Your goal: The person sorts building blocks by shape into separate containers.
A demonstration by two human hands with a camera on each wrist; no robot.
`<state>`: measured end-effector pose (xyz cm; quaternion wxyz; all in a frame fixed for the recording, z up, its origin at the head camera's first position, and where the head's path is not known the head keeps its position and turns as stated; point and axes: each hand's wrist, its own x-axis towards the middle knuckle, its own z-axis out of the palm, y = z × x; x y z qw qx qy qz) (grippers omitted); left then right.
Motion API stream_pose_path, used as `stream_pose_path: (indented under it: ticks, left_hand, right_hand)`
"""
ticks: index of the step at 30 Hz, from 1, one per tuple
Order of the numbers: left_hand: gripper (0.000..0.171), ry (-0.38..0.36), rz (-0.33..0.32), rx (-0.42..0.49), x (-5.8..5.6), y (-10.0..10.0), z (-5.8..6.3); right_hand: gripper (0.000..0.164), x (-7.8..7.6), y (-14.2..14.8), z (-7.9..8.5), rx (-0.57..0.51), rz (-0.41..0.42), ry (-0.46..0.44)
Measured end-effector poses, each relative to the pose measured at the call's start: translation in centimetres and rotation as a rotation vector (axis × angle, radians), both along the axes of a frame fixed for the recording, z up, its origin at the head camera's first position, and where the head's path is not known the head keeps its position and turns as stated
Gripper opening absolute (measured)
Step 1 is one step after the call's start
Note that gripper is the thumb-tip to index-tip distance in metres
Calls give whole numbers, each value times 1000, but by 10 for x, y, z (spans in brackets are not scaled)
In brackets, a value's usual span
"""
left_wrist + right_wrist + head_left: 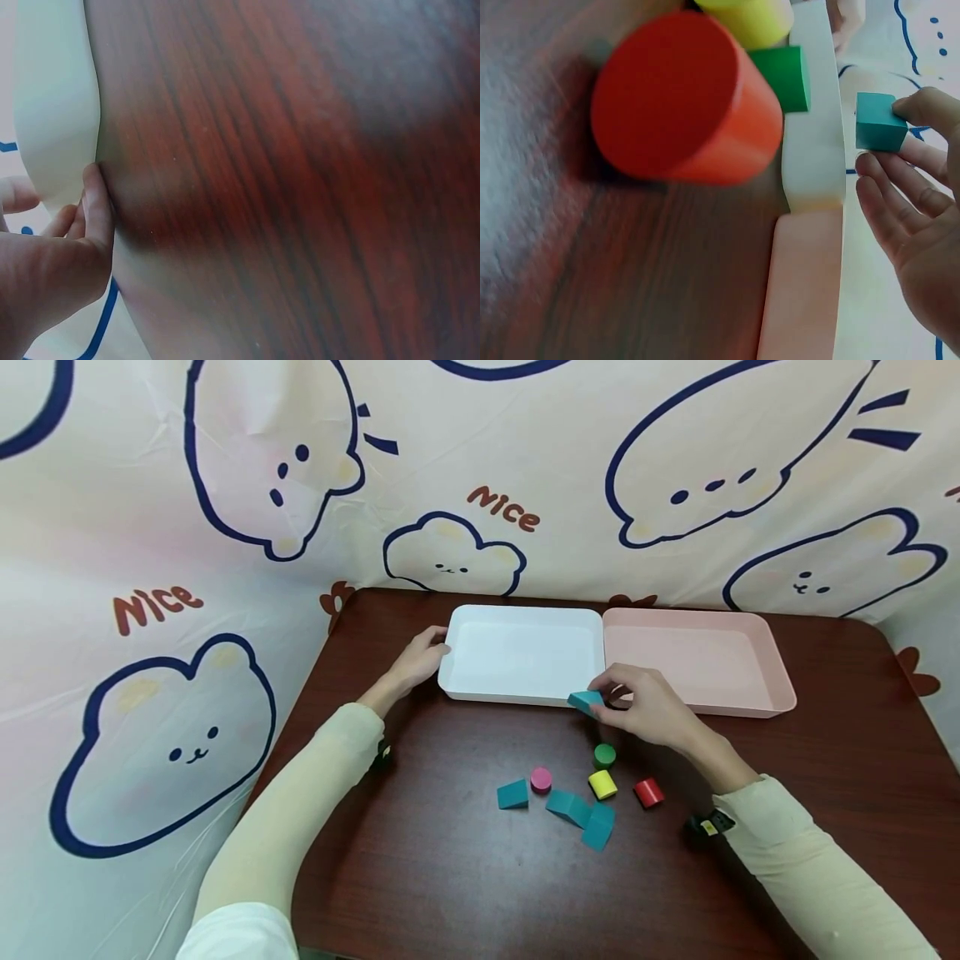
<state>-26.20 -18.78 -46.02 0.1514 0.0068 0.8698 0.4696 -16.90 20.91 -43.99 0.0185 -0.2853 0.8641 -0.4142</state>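
At the left end of the white tray [525, 653], my left hand [414, 663] grips its edge, with the thumb and fingers at the wall in the left wrist view. My right hand [651, 703] pinches a teal block [585, 702] between thumb and fingers, over the near right corner of that tray. Its end face looks square in the right wrist view, and its side looks wedge-shaped from the head. Closest to this hand on the table lie a green cylinder [603, 755], a yellow cylinder [602, 785] and a red cylinder [648, 792].
A pink tray [776, 689] stands against the white tray's right side. Further forward on the dark wooden table [420, 868] lie a pink cylinder [541, 780] and several teal blocks [513, 794]. A printed cloth [562, 460] hangs behind and beside the table.
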Motion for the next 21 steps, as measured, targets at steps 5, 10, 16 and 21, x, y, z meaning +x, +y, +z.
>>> stream_pose_path:
  ticks: [5, 10, 16, 21]
  left_hand:
    - [56, -2, -5, 0, 0, 0, 1]
    - [55, -3, -3, 2, 0, 0, 0]
    - [55, -3, -3, 10, 0, 0, -2]
    - [55, -6, -4, 25, 1, 0, -1]
  right_hand:
    - [19, -7, 6, -2, -9, -42, 15]
    - [18, -10, 11, -5, -25, -89, -16]
    - [23, -14, 17, -8, -22, -137, -67]
    - [24, -19, 20, -8, -23, -160, -75]
